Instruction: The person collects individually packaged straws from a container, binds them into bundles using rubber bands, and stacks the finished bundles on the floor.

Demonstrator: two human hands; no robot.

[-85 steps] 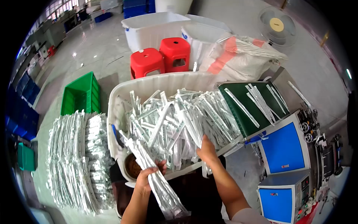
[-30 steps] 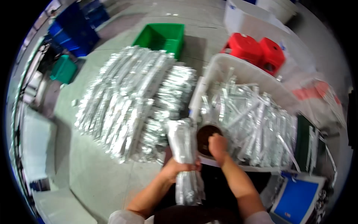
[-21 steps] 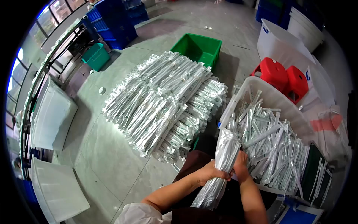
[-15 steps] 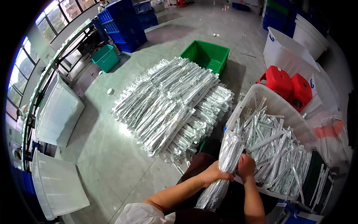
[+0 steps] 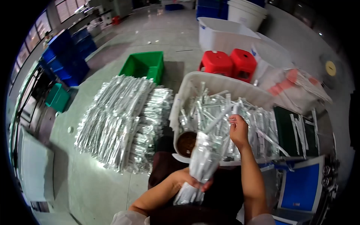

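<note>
My left hand is wrapped round a bundle of long silvery packets, held upright over my lap. My right hand is raised over the white tub, fingers curled together; whether a thin strip is between them is too blurred to tell. Loose silvery packets fill the tub in a jumble. At the tub's near left corner is a round brown bowl, close to the top of the bundle.
Stacked silvery packets lie left of the tub, with a green crate behind. Two red stools, white bins and a woven sack stand beyond. Right are a dark green surface with strips and a blue-panelled machine.
The view has swung right, towards the tub. My right hand has left the bundle and moved up and right over the loose packets; my left hand still holds the bundle.
</note>
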